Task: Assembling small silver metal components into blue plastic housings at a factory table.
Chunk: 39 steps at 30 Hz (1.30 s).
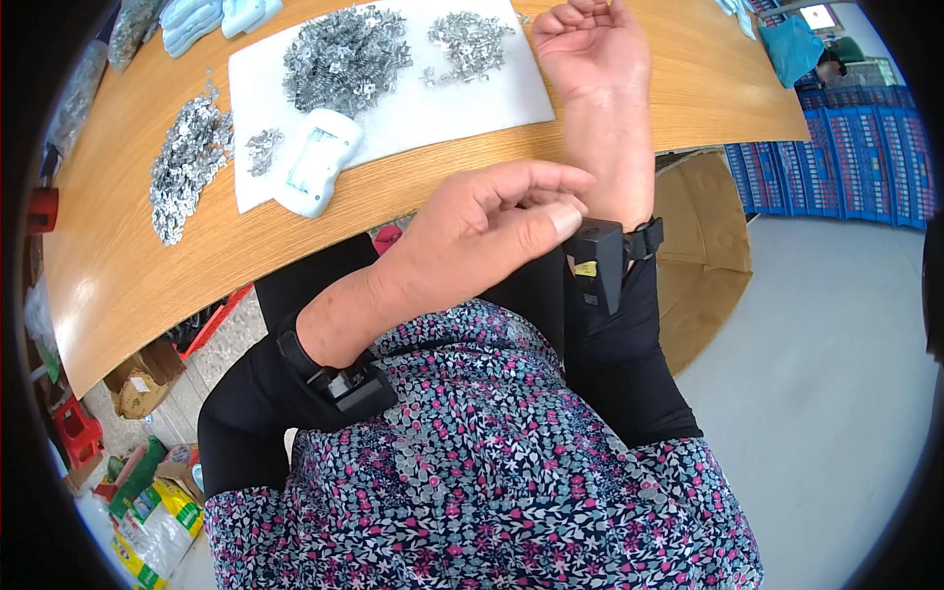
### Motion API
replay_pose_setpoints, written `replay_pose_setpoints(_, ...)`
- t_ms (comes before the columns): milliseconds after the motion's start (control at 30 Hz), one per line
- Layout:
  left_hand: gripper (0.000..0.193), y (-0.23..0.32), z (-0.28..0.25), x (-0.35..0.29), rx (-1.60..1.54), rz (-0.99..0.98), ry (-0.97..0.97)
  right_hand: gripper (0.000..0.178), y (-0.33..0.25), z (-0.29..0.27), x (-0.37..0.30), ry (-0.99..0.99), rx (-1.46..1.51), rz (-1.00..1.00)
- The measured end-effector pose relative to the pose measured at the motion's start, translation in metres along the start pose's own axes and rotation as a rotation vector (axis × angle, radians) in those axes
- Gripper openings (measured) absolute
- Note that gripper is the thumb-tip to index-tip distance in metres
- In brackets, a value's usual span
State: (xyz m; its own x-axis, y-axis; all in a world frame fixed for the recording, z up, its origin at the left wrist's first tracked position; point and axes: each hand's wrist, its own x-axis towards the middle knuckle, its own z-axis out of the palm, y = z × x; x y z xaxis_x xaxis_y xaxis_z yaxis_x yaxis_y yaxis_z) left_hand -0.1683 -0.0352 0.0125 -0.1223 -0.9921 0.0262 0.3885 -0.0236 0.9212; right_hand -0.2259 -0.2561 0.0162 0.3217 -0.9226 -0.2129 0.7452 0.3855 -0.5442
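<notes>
My left hand [487, 221] reaches across to my right forearm, thumb and index finger apart at the top edge of a black box-shaped device [598, 270] strapped to my right wrist. Whether the fingertips press on it, I cannot tell. My right hand [593, 44] lies palm up over the table's right side, empty, its fingers loosely curled. Another black device [359, 391] is strapped to my left wrist. Left of both hands, a pale blue, curved plastic shell [321, 162] with a rectangular window rests on a white foam sheet [442, 118].
Heaps of small metal clips [346, 59] lie on the foam, with another metal pile [187, 167] on the wooden table [128, 285] at left. More pale blue shells [192, 25] sit at the far left. A cardboard box [703, 246] and blue racks [846, 152] stand right.
</notes>
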Motion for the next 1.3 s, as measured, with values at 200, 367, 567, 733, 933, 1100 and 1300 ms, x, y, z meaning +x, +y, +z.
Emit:
replay_pose_setpoints(200,0.017,-0.026,-0.006,0.007,0.471,0.323,-0.051,0.035,-0.031,-0.016,0.019,-0.100,0.193,0.047)
replay_pose_setpoints(367,0.018,-0.032,0.006,0.016,0.631,0.506,-0.079,0.036,-0.043,-0.015,0.019,-0.003,0.197,-0.006)
replay_pose_setpoints(567,0.015,-0.035,0.005,0.019,0.798,0.623,-0.089,0.035,-0.037,-0.028,0.036,-0.021,0.208,0.015)
replay_pose_setpoints(733,0.014,-0.033,0.005,0.013,0.790,0.609,-0.134,0.035,-0.030,-0.036,0.042,-0.004,0.191,0.012)
replay_pose_setpoints(933,0.011,-0.001,0.006,0.009,0.476,0.296,-0.301,0.037,-0.030,-0.043,0.043,0.013,0.172,0.006)
replay_pose_setpoints(1100,0.015,0.005,0.009,0.007,0.535,0.108,-0.244,0.033,-0.031,-0.048,0.047,-0.008,0.157,-0.004)
replay_pose_setpoints(1300,0.012,0.007,0.015,0.009,0.571,0.341,-0.366,0.032,-0.022,-0.056,0.048,0.014,0.101,-0.012)
